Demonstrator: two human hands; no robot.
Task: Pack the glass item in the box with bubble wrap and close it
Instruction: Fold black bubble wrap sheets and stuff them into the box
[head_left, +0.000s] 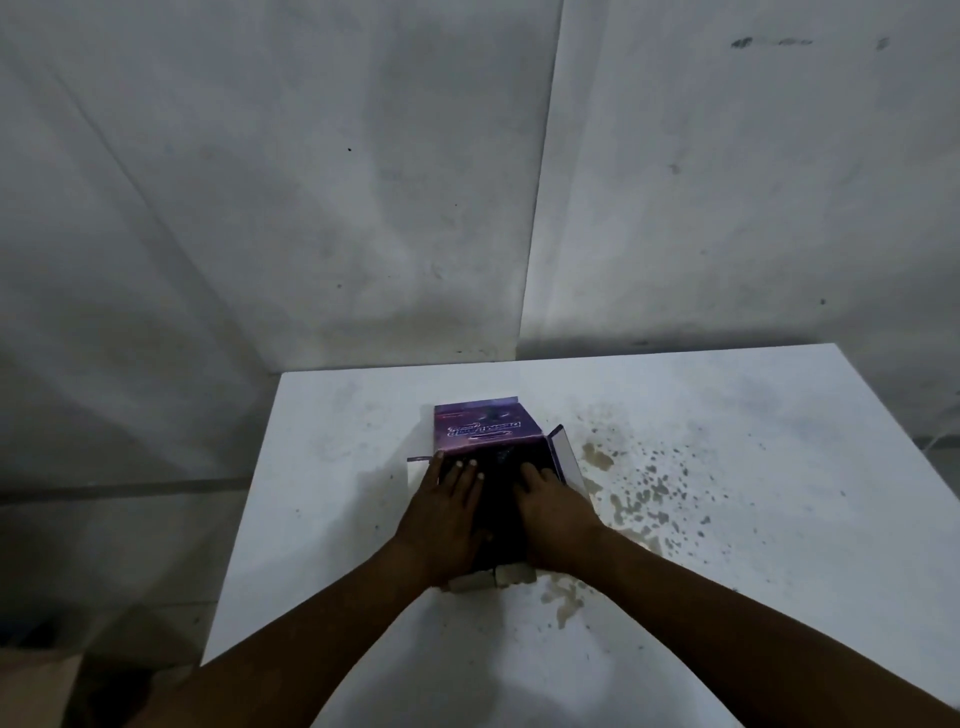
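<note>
A purple printed cardboard box (480, 431) stands on the white table (727, 493). Its far flap stands up. A side flap (563, 454) sticks out at the right, and a small pale flap shows at the left. My left hand (447, 519) lies flat on the dark top of the box, fingers spread. My right hand (550, 512) lies flat beside it on the same surface. Both palms press down on the box. A pale edge of the box (493, 577) shows under my wrists. No glass item or bubble wrap is visible.
Brown stains and specks (634, 499) cover the table to the right of the box. The table's left edge runs close to the box. Grey walls meet in a corner behind the table. A brown cardboard piece (36, 686) lies on the floor at lower left.
</note>
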